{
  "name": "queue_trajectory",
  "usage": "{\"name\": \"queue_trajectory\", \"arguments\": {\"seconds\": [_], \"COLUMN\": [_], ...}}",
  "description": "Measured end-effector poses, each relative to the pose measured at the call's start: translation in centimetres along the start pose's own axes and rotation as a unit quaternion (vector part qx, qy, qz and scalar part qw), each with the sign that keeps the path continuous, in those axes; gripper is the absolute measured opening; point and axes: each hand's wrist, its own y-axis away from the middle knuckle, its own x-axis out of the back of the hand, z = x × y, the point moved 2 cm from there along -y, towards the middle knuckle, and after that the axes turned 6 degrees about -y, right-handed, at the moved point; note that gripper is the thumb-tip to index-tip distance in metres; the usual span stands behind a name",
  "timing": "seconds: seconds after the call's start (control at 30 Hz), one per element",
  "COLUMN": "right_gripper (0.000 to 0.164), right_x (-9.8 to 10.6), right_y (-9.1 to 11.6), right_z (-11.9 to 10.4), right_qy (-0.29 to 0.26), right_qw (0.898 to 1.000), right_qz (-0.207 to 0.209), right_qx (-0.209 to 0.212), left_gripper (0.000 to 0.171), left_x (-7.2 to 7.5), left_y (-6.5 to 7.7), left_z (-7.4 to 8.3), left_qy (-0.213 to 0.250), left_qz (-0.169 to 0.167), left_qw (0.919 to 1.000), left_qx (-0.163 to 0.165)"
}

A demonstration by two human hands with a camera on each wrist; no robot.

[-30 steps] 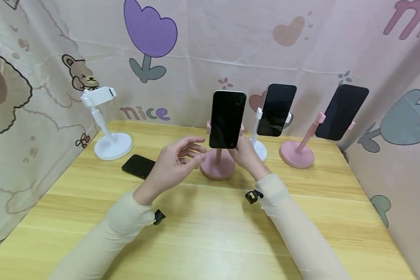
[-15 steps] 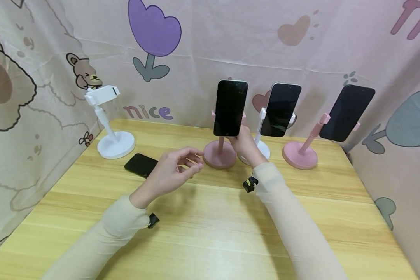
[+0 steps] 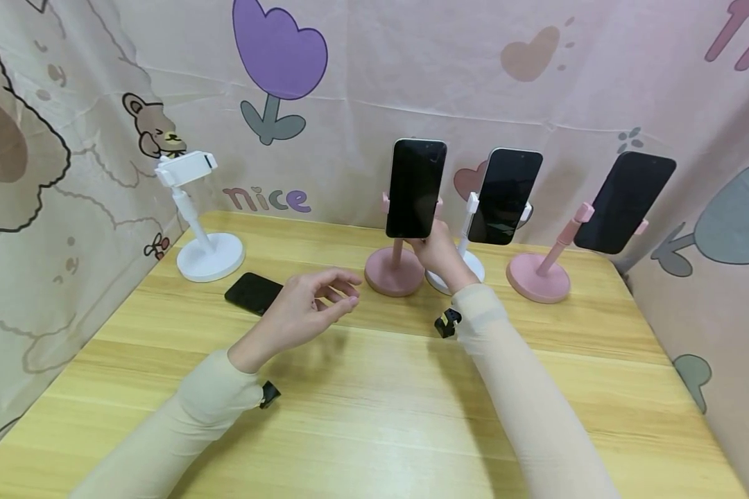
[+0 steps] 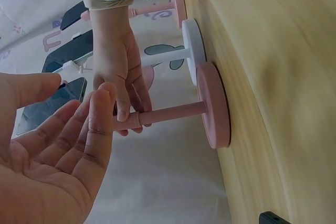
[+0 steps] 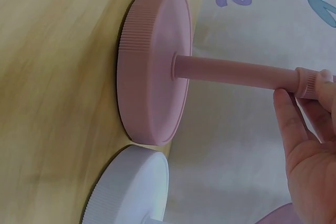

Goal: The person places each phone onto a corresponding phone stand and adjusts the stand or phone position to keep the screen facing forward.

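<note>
My right hand [image 3: 440, 253] grips the stem of a pink phone stand [image 3: 394, 272], thumb and fingers around its ribbed collar [image 5: 308, 83]. A black-screened phone [image 3: 416, 188] stands upright in this stand's clamp, and partly hides the right fingers in the head view. The stand's round base sits on the table, right beside the base of a white phone stand [image 3: 471, 272]. My left hand [image 3: 302, 305] hovers over the table to the left of the pink base, fingers loosely bent and holding nothing. Beneath and behind it lies a black phone [image 3: 252, 292].
The white stand beside the gripped one carries a phone [image 3: 507, 197]. Farther right, another pink stand [image 3: 539, 278] holds a tilted phone [image 3: 624, 202]. At the back left is a white stand [image 3: 211, 256] with no phone in its clamp. A printed curtain [image 3: 374, 83] hangs behind the table.
The right hand has slid the pink stand with its phone back toward the curtain, alongside the white stand. The left hand has drawn slightly away from the pink stand.
</note>
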Motion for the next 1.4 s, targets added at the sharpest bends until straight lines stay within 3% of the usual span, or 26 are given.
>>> {"name": "queue_trajectory", "arguments": {"seconds": [0.33,0.6,0.87,1.03,1.23,1.4], "right_gripper": [0.025,0.025,0.030,0.021,0.021,0.016], "right_x": [0.2,0.1,-0.1,-0.1,-0.3,-0.7], "right_y": [-0.4,-0.1,0.6,1.1,1.9,2.5], "right_z": [-0.3,-0.6,-0.6,-0.4,-0.6,-1.3], "right_qy": [0.005,0.002,-0.042,-0.023,-0.025,-0.016], "right_qw": [1.000,1.000,0.998,0.998,0.996,0.998], "right_qz": [-0.005,0.009,0.017,0.026,0.004,-0.022], "right_qx": [-0.015,-0.014,-0.040,-0.054,-0.080,-0.057], "left_gripper": [0.026,0.026,0.022,0.022,0.022,0.023], "left_x": [0.4,1.4,3.3,4.8,6.6,8.0], "left_y": [0.1,0.2,0.2,0.2,0.4,0.5], "left_z": [-0.4,-1.1,-2.0,-3.0,-4.1,-5.1], "left_qy": [-0.010,-0.036,-0.056,-0.075,-0.100,-0.108], "left_qz": [-0.001,0.011,0.022,0.034,0.060,0.075], "left_qw": [0.9999,0.9991,0.9973,0.9954,0.9921,0.9896], "left_qx": [0.012,0.021,0.042,0.050,0.047,0.059]}}
